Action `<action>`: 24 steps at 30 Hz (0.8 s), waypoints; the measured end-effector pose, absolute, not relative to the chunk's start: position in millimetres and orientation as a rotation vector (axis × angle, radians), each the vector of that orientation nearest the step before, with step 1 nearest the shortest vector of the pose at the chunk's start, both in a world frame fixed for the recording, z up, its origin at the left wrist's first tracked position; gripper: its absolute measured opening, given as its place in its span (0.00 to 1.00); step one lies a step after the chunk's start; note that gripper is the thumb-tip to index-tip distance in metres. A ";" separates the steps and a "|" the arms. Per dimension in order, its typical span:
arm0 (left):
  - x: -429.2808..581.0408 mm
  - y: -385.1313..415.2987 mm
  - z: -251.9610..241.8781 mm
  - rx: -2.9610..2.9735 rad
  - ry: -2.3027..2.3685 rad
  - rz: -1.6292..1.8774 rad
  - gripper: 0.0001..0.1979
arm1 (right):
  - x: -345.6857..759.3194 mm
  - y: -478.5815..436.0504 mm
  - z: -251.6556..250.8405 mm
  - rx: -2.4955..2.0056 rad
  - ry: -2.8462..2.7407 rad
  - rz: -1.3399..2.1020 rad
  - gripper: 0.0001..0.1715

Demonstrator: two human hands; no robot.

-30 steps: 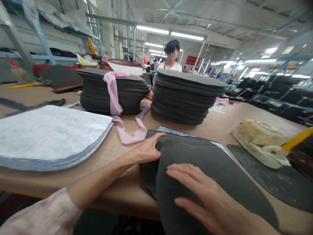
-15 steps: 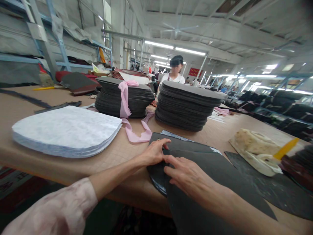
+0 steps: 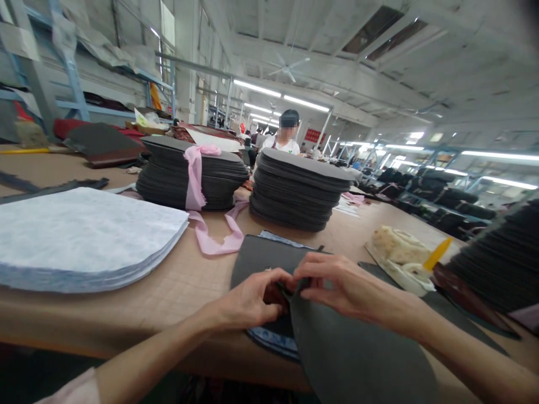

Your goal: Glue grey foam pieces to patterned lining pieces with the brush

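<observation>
My right hand pinches the edge of a dark grey sheet, which hangs down over the front of the table. Close against it, my left hand has its thumb and fingers closed on the same gathered edge. Between the fingertips the edge is bunched up and partly hidden. Beneath both hands lies a dark grey rounded panel with blue-white patterned layers showing along its rim. A small metallic spot shows on that panel beside my left hand.
On the left sits a stack of white rounded sheets. Behind are two dark stacks, one tied with a pink strip, the other untied. A stained cream item with a yellow handle lies right. A co-worker stands beyond.
Both hands have moved closer to me, lifting and bunching the grey sheet's edge off the panel. The view has turned slightly right, bringing a dark stack into sight at the right.
</observation>
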State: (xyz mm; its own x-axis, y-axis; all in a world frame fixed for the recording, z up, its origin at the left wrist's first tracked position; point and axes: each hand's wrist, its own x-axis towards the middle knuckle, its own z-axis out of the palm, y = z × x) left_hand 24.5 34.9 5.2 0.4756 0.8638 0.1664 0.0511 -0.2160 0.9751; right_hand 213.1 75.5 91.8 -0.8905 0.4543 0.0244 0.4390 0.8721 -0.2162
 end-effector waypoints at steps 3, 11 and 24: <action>35.1 45.2 6.8 1.859 0.828 1.038 0.08 | 222.1 73.9 103.7 -0.774 -3.040 0.359 0.05; 66.7 63.6 38.3 2.268 0.651 1.158 0.07 | 252.5 64.2 125.9 -1.042 -3.032 0.507 0.17; 75.0 69.1 32.6 2.327 0.707 0.983 0.07 | 285.7 62.0 140.6 -0.969 -3.110 0.392 0.03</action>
